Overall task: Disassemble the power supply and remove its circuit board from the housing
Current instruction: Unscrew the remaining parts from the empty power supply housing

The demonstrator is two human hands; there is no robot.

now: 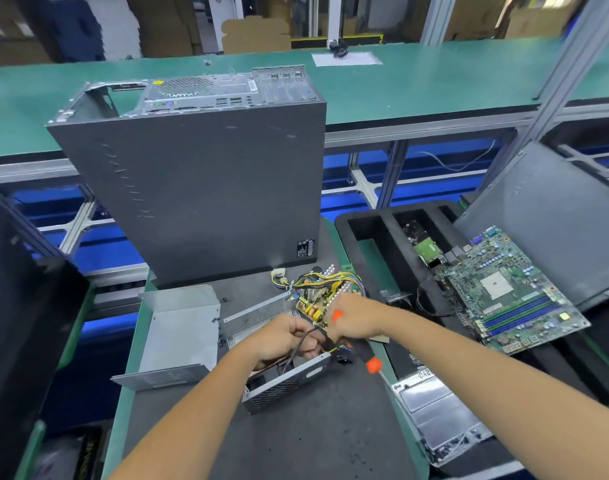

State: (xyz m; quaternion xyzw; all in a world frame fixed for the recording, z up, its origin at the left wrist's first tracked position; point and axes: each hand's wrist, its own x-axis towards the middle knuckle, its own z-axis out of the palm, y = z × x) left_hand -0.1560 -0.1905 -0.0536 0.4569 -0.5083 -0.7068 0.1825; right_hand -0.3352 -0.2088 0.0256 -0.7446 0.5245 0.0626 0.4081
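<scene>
Power supply housing (285, 382) sits open on the dark mat (296, 445) in front of the person; its bent sheet-metal cover (178, 337) lies off to the left, apart from the housing. Several small dark screws (221, 341) lie loose between cover and housing. Judgement: cover removal is done.

The circuit board (311, 308) is tilted up at the far end of the housing, with its yellow and black wire bundle (317, 280) trailing toward the computer case (199, 188) behind. It appears lifted from its seat but not yet clear of the housing.

The left hand (285, 337) has its fingers curled round a black cable (298, 349) that runs down into the housing. The right hand (355, 317) grips a screwdriver with orange and black handle (363, 353), fingers wrapped round it, close over the board's near edge; tip hidden.

Remaining, as judged: free the cable or connector that ties board to housing, then lift the board fully out. A separate motherboard (507, 292) lies on the tray to the right.
</scene>
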